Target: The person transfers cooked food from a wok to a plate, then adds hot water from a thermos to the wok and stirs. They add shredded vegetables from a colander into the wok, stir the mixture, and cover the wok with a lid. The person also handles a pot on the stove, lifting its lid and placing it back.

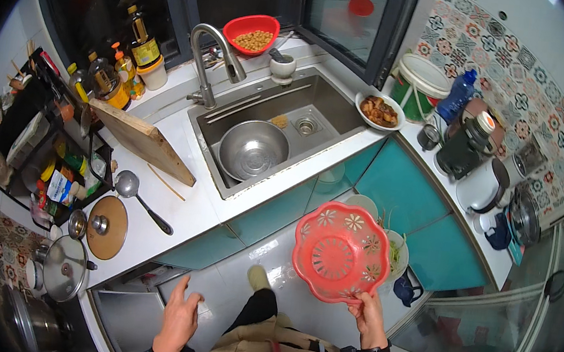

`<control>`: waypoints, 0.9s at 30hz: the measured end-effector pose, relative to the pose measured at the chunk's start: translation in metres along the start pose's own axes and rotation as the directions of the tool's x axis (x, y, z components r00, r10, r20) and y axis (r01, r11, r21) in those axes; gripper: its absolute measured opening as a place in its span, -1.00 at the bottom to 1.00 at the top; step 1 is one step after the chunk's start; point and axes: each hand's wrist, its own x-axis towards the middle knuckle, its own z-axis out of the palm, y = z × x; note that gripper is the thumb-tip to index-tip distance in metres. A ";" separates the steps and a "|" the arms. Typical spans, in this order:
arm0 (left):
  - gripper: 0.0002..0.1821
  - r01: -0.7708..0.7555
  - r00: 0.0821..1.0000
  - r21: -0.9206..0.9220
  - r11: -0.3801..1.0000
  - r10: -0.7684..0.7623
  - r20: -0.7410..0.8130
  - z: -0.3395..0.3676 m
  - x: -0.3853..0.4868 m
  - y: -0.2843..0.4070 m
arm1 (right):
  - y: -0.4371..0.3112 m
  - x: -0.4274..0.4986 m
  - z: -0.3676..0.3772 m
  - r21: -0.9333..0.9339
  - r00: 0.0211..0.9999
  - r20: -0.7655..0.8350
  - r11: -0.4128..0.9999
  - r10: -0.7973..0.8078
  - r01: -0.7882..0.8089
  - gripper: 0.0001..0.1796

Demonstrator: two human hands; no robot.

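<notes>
My right hand point(369, 314) grips the near rim of a red plastic colander point(332, 258), scalloped and with flower-shaped holes, held over the floor in front of the counter. Nothing shows inside it. My left hand point(182, 317) is bare of objects, its fingers apart, above the floor by the counter's left part. Beyond them a metal bowl point(255, 151) sits in the left side of the steel sink point(329, 98), under the pull-down faucet point(234, 68). A small tan clump point(280, 120) lies in the sink behind the bowl.
A wooden cutting board point(146, 143) stands tilted left of the sink, near a ladle point(143, 200) and pot lids point(107, 227). A dish of cooked food point(379, 111) sits at the sink's right corner. Below, a bowl with greens point(396, 255) is partly behind the colander.
</notes>
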 end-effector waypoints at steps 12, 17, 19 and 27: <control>-0.69 0.024 0.999 -0.129 0.991 -0.018 0.049 0.025 0.200 -0.057 | -0.134 0.179 0.151 -0.007 0.992 0.091 0.996 -0.092 0.093 -0.70; -0.81 0.050 0.992 -0.049 0.998 -0.055 -0.114 0.032 0.233 -0.073 | -0.182 0.310 0.232 0.089 0.978 0.124 0.983 -0.168 0.158 -0.82; -0.76 0.142 0.986 0.054 0.988 -0.136 -0.091 0.033 0.230 -0.074 | -0.205 0.366 0.264 0.187 0.959 0.232 0.975 -0.161 0.119 -0.87; -0.66 0.727 0.602 0.287 0.624 -0.780 0.174 0.064 0.159 -0.006 | -0.257 0.558 0.349 0.135 0.963 0.198 0.979 -0.181 0.156 -0.98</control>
